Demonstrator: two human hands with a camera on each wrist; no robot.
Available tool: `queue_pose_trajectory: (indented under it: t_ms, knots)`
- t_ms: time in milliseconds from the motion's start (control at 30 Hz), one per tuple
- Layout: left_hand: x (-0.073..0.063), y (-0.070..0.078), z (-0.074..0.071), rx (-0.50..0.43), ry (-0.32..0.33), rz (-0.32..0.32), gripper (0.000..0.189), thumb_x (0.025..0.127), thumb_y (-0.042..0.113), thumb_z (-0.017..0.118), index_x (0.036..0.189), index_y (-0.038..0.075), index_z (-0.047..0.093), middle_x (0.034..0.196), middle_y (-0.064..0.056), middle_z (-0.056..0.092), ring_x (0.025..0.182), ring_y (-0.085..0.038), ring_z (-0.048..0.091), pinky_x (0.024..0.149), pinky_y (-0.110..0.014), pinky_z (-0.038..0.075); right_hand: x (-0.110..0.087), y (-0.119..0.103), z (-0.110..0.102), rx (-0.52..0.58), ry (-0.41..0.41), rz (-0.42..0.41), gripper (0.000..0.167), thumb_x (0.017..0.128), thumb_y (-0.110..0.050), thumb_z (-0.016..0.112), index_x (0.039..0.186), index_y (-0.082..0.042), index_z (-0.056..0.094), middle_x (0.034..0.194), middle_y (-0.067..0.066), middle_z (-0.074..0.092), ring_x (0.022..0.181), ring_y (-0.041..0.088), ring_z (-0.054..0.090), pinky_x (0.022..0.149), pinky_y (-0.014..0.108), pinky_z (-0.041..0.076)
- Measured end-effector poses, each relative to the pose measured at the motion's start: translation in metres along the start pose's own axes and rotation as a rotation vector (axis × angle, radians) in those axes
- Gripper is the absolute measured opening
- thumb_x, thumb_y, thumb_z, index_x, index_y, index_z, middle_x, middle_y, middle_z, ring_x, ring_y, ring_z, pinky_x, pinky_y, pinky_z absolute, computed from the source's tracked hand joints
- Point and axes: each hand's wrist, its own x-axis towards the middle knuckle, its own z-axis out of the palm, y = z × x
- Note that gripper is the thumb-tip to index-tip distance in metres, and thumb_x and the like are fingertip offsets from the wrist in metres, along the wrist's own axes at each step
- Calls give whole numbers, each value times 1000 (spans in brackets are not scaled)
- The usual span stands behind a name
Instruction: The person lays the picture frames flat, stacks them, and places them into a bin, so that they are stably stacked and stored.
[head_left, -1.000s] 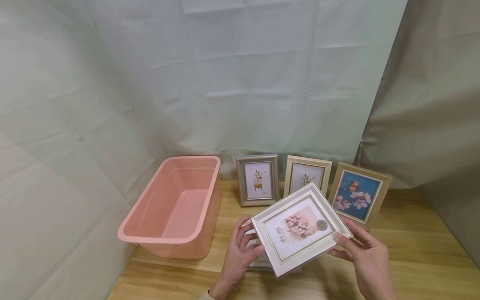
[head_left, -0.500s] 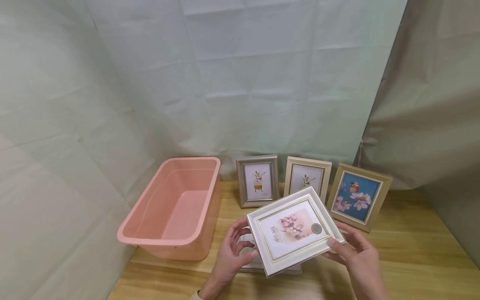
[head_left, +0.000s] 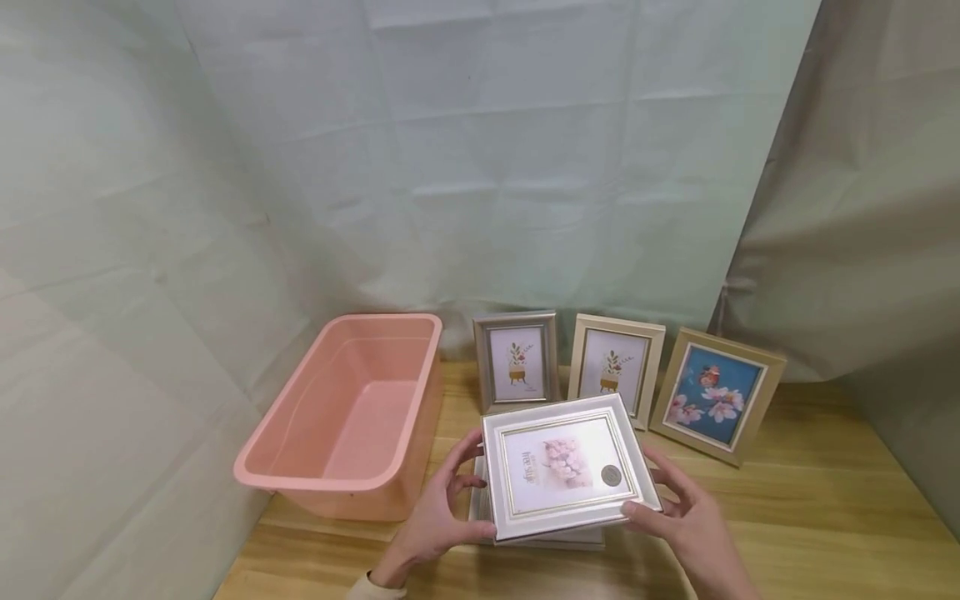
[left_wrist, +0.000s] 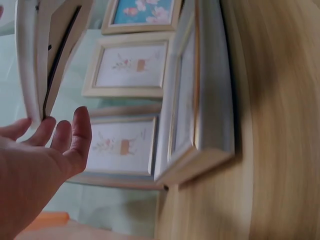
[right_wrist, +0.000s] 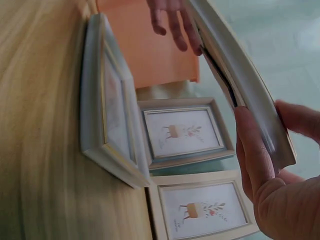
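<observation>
My two hands hold a white picture frame with a pink flower print and a round grey sticker, tilted above the table. The left hand pinches its left end; in the left wrist view the thumb and a fingertip meet its edge while other fingers stay off it. At the right end my right hand grips the lower corner, thumb on the front and fingers behind. Beneath it another white frame lies flat on the table, mostly covered in the head view.
A silver frame, a cream frame and a gold frame with a blue bird-and-blossom picture stand at the back. To the left is a pink plastic tub on the wooden table. Pale cloth hangs behind.
The held frame has moved left and down and turned closer to level, over the lying frame. Both hands have moved left with it, and the cream frame behind shows more.
</observation>
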Motion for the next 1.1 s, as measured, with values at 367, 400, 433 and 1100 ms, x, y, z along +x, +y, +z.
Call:
queue_pose_trajectory:
  t_ms: [367, 400, 433, 1100]
  knots:
    - [-7, -8, -11, 278, -51, -83, 132, 68, 16, 100, 174, 5, 21, 165, -28, 43, 139, -8, 51, 108, -35, 58, 5, 12, 13, -188, -26, 4, 111, 67, 13, 94, 165, -3, 42, 141, 28, 60, 115, 33, 77, 82, 24, 64]
    - [-8, -10, -11, 301, -50, -83, 133, 68, 18, 100, 174, 5, 21, 164, -28, 44, 139, -9, 51, 108, -36, 58, 6, 13, 15, -189, -18, 2, 111, 66, 14, 94, 164, -2, 43, 139, 28, 61, 113, 31, 77, 81, 24, 64]
    - [-8, -11, -12, 317, -48, -96, 135, 67, 19, 100, 174, 6, 20, 164, -27, 44, 138, -11, 52, 108, -36, 57, 7, 15, 16, -192, -14, -5, 111, 65, 15, 93, 163, -1, 44, 138, 28, 61, 110, 28, 77, 80, 25, 64]
    - [2, -29, -21, 401, -55, -385, 138, 65, 18, 104, 175, 12, 21, 176, -27, 31, 147, -49, 52, 124, -72, 40, 17, 42, 38, -436, 49, -66, 96, 60, 1, 102, 146, 7, 59, 131, 26, 61, 103, 23, 69, 83, 20, 59]
